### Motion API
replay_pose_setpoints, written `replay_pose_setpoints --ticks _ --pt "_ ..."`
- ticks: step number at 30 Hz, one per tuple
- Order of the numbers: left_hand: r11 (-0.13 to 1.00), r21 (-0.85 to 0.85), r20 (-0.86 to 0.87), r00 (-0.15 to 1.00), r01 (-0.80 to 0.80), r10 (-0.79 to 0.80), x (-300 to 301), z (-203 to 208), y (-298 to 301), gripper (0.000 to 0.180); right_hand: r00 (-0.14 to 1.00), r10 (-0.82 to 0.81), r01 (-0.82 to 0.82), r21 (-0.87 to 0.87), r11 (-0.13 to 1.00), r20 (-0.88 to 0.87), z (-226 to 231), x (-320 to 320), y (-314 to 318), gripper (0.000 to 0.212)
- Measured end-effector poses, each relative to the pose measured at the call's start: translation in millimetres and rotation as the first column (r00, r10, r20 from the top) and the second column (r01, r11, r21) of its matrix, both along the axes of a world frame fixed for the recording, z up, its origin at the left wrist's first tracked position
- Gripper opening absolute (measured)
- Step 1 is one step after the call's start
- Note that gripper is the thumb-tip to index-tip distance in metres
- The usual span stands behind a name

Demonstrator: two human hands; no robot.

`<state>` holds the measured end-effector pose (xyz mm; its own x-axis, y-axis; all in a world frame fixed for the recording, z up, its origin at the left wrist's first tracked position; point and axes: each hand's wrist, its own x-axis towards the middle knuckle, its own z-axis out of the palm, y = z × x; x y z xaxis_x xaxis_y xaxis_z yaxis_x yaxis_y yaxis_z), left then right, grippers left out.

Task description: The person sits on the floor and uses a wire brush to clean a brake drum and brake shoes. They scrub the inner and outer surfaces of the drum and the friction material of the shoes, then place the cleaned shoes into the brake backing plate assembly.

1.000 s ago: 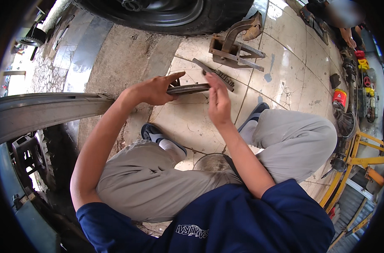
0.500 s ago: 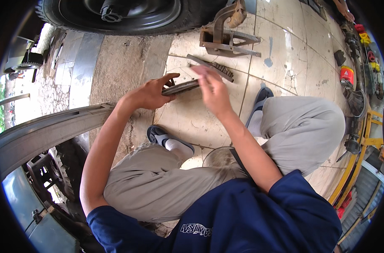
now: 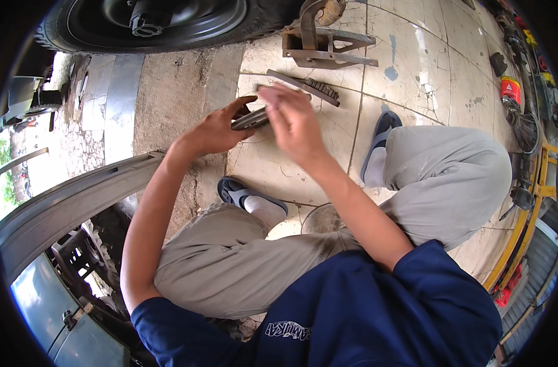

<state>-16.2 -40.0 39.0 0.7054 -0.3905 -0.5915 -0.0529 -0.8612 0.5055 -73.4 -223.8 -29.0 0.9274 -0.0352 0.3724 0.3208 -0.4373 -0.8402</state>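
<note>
Left hand: elbow bent, clamped on metal bar
Right hand: over bar's right end; grip unclear

Looks steeply down from the wearer's head, as the left of two side-by-side fisheyes, upright and unmirrored. Faces forward past the shirt to the tiled floor, catching the wheel at the top edge. Sits near both the left hand and right hand.

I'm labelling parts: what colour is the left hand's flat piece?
The piece looks mostly dark grey in the head view.
</note>
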Motion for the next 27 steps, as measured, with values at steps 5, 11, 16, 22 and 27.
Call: replay_pose_setpoints --ticks 5,11,16,22,27 --pt "1.0 -0.024 -0.035 0.999 0.016 -0.017 3.3 4.2 1.0 0.069 0.994 0.035 -0.038 0.025 0.999 0.104 -18.5 2.2 -9.5 0.029" --pt "0.998 -0.011 -0.066 0.996 0.055 -0.056 11.4 -4.7 6.8 0.076 0.995 -0.081 0.082 -0.024 0.996 0.056 -11.6 -3.2 5.9 0.03" --pt "0.998 -0.047 0.023 0.999 0.031 -0.03 6.7 -1.7 5.5 0.065 0.974 0.096 -0.075 -0.108 0.991 0.204 -12.3 -9.3 -2.4 0.027" --pt "0.992 -0.095 0.066 0.995 0.084 -0.078 9.4 -6.3 -3.0 0.066 0.974 -0.185 0.221 0.362 0.905 -0.132 -51.2 -4.6 -19.7 0.028" --pt "0.995 -0.096 0.019 0.999 0.034 -0.032 10.8 -17.0 8.1 0.067 0.982 0.047 -0.044 -0.023 0.999 0.181 -9.0 -15.8 0.8 0.029"
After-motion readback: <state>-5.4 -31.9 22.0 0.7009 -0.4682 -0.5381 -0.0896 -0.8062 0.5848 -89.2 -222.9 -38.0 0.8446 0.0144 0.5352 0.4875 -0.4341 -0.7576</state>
